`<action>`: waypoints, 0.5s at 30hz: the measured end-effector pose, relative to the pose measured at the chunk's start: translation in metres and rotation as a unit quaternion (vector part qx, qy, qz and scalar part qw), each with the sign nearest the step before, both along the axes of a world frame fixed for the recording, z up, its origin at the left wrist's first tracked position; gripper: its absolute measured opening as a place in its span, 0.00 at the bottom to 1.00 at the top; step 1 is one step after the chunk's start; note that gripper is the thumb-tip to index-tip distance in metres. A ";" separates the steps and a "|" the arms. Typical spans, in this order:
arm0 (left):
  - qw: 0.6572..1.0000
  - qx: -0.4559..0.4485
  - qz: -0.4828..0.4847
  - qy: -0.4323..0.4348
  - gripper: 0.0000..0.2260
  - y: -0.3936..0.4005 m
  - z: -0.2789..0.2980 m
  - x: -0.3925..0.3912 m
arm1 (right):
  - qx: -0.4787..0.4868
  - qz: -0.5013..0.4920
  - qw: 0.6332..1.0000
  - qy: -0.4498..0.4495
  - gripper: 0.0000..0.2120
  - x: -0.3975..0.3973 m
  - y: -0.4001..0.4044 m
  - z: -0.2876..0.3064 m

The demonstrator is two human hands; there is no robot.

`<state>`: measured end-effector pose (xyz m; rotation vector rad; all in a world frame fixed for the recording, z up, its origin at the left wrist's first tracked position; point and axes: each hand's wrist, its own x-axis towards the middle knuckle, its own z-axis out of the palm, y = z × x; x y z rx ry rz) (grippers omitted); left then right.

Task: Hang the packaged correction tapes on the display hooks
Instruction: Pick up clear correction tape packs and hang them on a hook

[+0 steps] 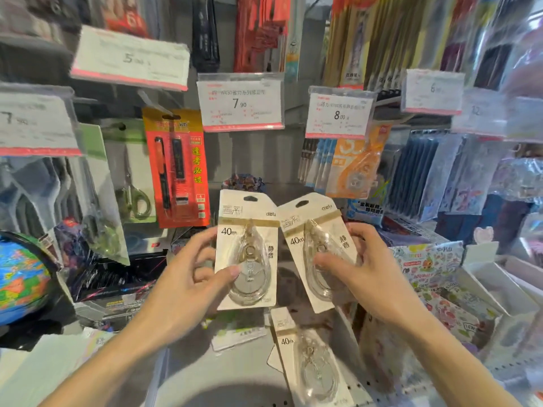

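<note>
I hold two cream-coloured packaged correction tapes marked 40m, side by side in front of the display. My left hand (191, 277) grips the left package (249, 230), which stands upright, thumb on its clear blister. My right hand (361, 268) grips the right package (308, 227), tilted to the left. Both have a hang hole at the top. A third package (305, 356) lies flat on the shelf below. Above, the hook behind the 7.90 price tag (241, 102) carries nothing that I can see.
Orange correction tapes (355, 165) hang under the 8.00 tag (339, 116) at right. A red pen pack (177, 168) and scissors (133, 186) hang at left. A globe (20, 277) stands at far left. White bins (499, 283) and patterned packs sit at right.
</note>
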<state>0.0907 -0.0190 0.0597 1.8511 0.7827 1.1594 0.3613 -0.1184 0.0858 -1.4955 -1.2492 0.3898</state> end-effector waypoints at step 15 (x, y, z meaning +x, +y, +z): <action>0.983 0.120 0.123 0.064 0.26 -0.054 0.077 0.074 | 0.124 0.127 0.984 0.018 0.26 0.090 -0.009 0.076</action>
